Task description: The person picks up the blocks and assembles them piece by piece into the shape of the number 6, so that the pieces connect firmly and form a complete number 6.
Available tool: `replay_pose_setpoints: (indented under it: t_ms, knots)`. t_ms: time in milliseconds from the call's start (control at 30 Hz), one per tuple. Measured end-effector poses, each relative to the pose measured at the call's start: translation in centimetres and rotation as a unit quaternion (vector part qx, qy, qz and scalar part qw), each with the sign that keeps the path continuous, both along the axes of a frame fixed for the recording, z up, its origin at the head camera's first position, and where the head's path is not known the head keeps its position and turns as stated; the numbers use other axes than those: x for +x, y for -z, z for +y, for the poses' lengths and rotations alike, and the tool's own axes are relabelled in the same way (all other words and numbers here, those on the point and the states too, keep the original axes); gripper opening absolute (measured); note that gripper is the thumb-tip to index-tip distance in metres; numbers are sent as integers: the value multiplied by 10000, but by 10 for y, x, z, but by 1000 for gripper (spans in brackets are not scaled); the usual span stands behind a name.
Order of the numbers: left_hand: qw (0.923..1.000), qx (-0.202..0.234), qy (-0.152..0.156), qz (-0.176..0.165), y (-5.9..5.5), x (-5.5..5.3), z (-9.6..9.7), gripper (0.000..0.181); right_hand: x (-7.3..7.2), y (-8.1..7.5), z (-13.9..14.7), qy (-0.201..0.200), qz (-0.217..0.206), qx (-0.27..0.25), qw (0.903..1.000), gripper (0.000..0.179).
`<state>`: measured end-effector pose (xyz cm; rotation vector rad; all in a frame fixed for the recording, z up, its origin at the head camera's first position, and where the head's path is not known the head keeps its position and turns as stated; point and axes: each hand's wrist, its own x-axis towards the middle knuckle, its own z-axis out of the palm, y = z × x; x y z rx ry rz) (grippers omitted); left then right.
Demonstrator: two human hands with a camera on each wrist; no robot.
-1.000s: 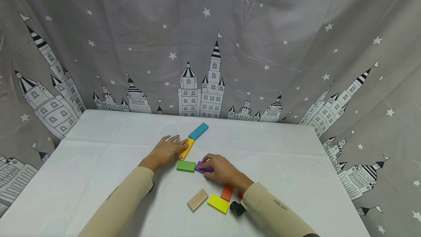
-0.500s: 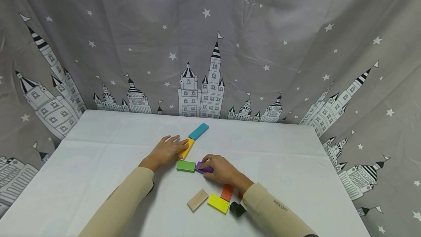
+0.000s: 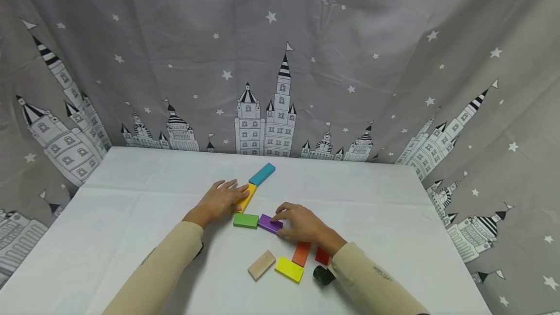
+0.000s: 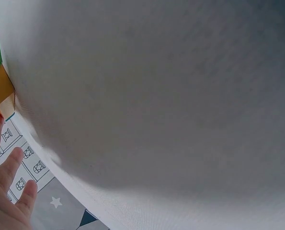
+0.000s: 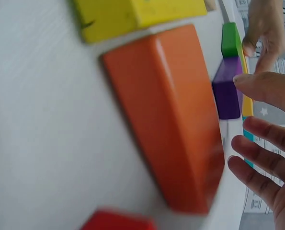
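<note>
My left hand (image 3: 218,201) rests against an orange-yellow block (image 3: 247,200), its fingers extended and spread. The block's far end meets a blue block (image 3: 262,174); a green block (image 3: 246,220) lies near its other end. A purple block (image 3: 268,222) lies end to end with the green one. My right hand (image 3: 303,222) is beside the purple block, with its fingers loosened and apart. In the right wrist view, the thumb (image 5: 250,84) touches or almost touches the purple block (image 5: 227,96). The left wrist view shows mostly white tabletop, with spread fingers (image 4: 8,170) at its left edge.
Nearer my body lie a plain wood block (image 3: 261,265), a bright yellow block (image 3: 289,270), an orange block (image 3: 301,254) and a red block (image 3: 322,256) partly behind my right arm. A dark round object (image 3: 323,275) sits by that wrist. A grey castle-print curtain (image 3: 332,62) hangs behind the table.
My right hand has loosened its pinch on the purple block and moved slightly right, uncovering more of that block and the red one. My left hand stays at the orange-yellow block.
</note>
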<state>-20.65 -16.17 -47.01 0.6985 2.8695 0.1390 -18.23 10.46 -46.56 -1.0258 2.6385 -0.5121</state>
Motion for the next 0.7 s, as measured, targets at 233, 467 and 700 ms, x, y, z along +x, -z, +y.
replay_pose_setpoints:
  t_ms: [233,467,700]
  knots:
    - [9999,72,76,46,1,-2,-1,56,7,-6,23,153,-129,-58,9998,33]
    - [10000,45,61,23,3,-1,-1,55,28,-6,39,503,-20,50,9987,32]
    - [10000,51,10,10,2,-1,0,56,51,-4,48,636,174,11,9978,31]
